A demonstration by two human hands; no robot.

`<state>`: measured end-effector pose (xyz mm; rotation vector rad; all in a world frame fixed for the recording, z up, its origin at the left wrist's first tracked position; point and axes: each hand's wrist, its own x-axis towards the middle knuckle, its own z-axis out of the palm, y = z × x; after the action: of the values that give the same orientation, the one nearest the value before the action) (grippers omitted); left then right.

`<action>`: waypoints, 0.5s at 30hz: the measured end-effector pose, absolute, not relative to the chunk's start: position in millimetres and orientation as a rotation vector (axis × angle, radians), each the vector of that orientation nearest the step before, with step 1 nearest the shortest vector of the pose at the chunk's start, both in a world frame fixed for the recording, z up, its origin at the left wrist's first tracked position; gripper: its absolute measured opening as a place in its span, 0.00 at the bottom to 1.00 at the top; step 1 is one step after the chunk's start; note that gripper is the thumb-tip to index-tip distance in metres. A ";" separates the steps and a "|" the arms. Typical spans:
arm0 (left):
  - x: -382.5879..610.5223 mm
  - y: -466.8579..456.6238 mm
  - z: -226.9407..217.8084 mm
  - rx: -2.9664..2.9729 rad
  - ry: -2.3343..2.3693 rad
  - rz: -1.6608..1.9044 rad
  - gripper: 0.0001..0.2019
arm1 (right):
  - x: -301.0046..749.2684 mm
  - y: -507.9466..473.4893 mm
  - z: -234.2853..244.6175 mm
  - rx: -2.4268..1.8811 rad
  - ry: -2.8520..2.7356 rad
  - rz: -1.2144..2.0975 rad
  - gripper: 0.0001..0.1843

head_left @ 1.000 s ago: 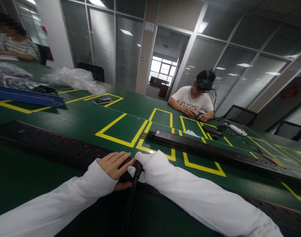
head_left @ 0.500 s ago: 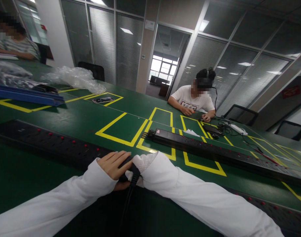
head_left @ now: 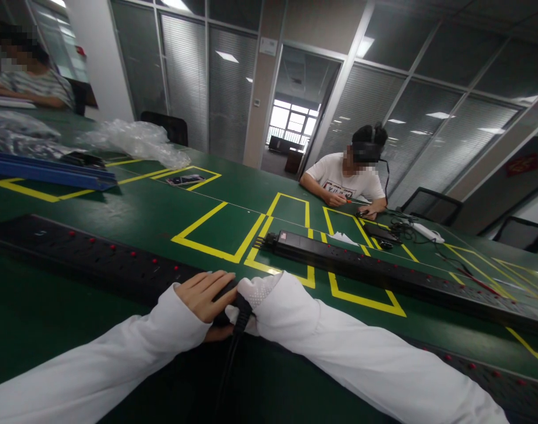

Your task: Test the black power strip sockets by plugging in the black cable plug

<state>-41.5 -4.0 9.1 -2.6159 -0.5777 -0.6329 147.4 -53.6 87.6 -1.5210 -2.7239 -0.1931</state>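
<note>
A long black power strip (head_left: 96,247) with red buttons lies across the left of the table, and its near end runs under my left hand (head_left: 209,297). The bare fingers of that hand press over the strip's top, with part of the hand showing below. Right against it is my right hand (head_left: 253,294), in a white dotted glove, closed round a black plug (head_left: 242,309). From this plug a black cord (head_left: 227,365) hangs down toward me. Where the plug meets the strip's end is hidden by my hands, so I cannot tell whether it is inserted.
Ahead lies another black power strip (head_left: 352,262) with bare prongs; a third (head_left: 485,371) is partly behind my right sleeve. Yellow tape marks the green table (head_left: 131,224). Plastic wrap (head_left: 136,141), a blue rail (head_left: 48,171) and a phone (head_left: 185,180) lie farther off. A co-worker (head_left: 346,176) sits opposite.
</note>
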 end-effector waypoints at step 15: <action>-41.4 -6.2 13.7 -2.632 -0.596 -0.574 0.22 | 148.2 -47.7 77.1 -1.465 -2.602 0.023 0.20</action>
<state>-41.4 -6.2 13.7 -2.6320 -0.5964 -0.5738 148.2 -47.7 77.1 -1.4655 -2.6017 0.0233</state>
